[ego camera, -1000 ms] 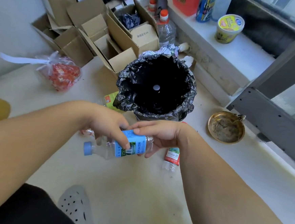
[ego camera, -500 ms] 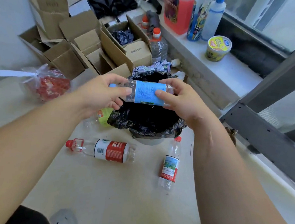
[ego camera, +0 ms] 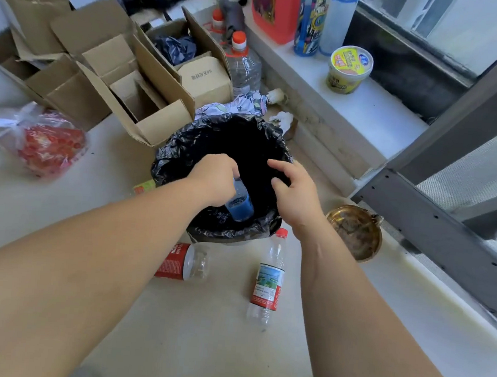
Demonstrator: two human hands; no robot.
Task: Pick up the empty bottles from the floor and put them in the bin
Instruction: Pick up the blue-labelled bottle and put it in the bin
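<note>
Black plastic lines the bin (ego camera: 181,153), my landmark in the head view, standing on the pale floor (ego camera: 199,348). My left hand (ego camera: 215,179) is over the bin's mouth with its fingers closed around the upper part of the blue-labelled bottle (ego camera: 240,205), which hangs base-down inside the rim, nearer its front edge. My right hand (ego camera: 295,196) is over the bin's right edge, fingers spread and curled, holding nothing and apart from the bottle. Just in front of the bin, a red-labelled bottle (ego camera: 183,262) lies on the floor, partly hidden by my left forearm. A red-capped bottle (ego camera: 268,282) lies front-right of the bin, cap almost touching the liner. A brass bowl (ego camera: 356,232) sits right of the bin; cardboard boxes (ego camera: 125,71) stand behind and to its left.
</note>
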